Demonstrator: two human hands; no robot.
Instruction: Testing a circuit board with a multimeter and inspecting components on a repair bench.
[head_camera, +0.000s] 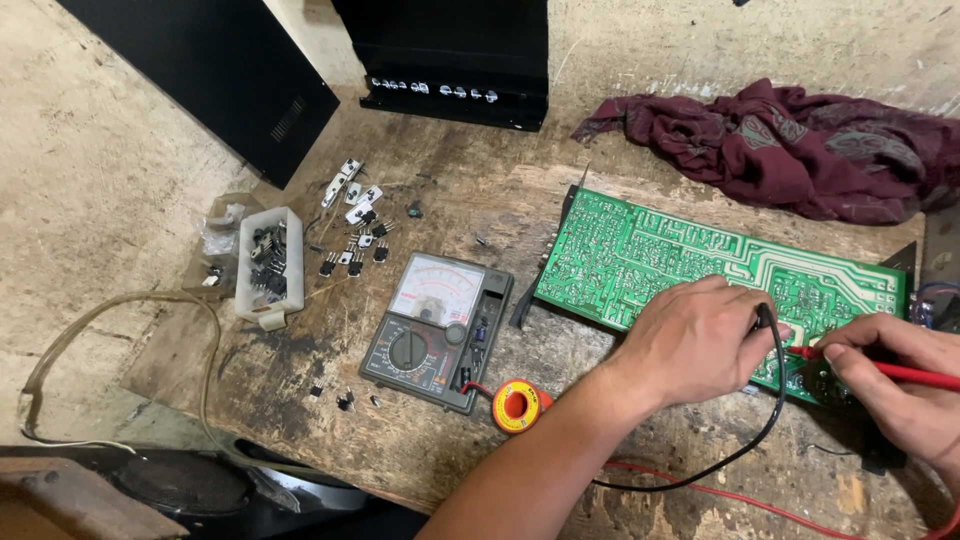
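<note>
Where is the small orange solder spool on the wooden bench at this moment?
In the head view, the small orange solder spool lies low in the middle of the bench, right of the grey analogue multimeter and beside the left forearm.

Circuit board (640, 255): green w/ pale trace lines. Probe (895, 372) red, red lead; other lead (770, 400) black. Meter (435, 330) dark grey, white dial face w/ red marks. Solder spool (517, 405) orange-red, yellow centre. Cloth (790, 140) maroon, faint paisley-ish print. Parts box (268, 265) off-white. Table (300, 380) tan, dark stains.

multimeter (436, 330) left of circuit board (700, 262)
</note>
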